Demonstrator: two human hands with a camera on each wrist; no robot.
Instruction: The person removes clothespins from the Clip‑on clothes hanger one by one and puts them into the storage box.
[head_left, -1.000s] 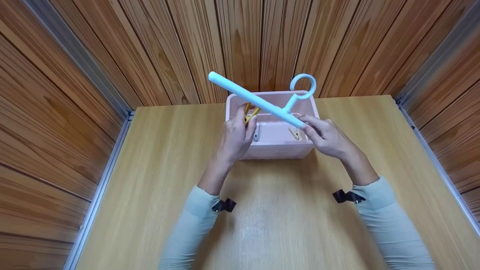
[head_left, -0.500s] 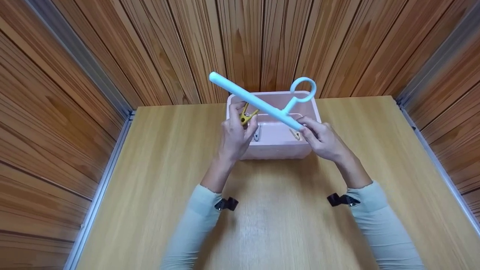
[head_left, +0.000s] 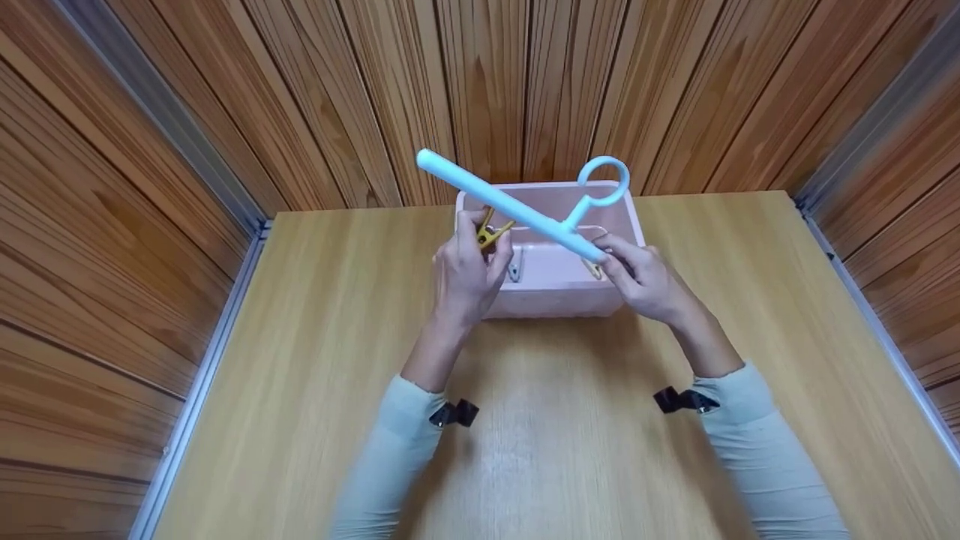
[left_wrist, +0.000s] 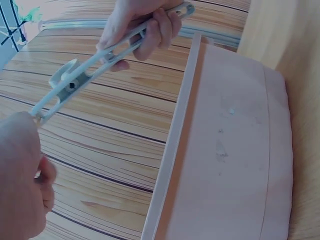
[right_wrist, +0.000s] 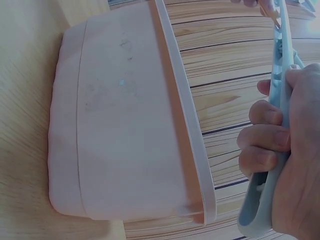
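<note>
A light blue clothes hanger (head_left: 517, 214) is held slanted above a pink bin (head_left: 555, 301), its hook up and to the right. My right hand (head_left: 643, 281) grips the hanger's lower right end, and the right wrist view shows several fingers of that hand (right_wrist: 300, 145) curled round the bar. Beside the middle of the bar, my left hand (head_left: 466, 274) pinches a yellow clothespin (head_left: 489, 232) between thumb and fingers. Whether the clothespin touches the bar, I cannot tell. In the left wrist view my left hand (left_wrist: 22, 175) hides the clothespin.
Inside the bin lie a grey clothespin (head_left: 515, 268) and a beige clothespin (head_left: 592, 268), the latter partly covered by the hanger. The bin stands at the back of the wooden table (head_left: 555, 450), against a wood-panelled wall (head_left: 495, 90). Side walls with metal rails flank the table.
The left hand has drawn slightly left with the yellow clothespin, so more of it shows beside the bar. The right hand and the hanger's hook have shifted slightly left and down.
</note>
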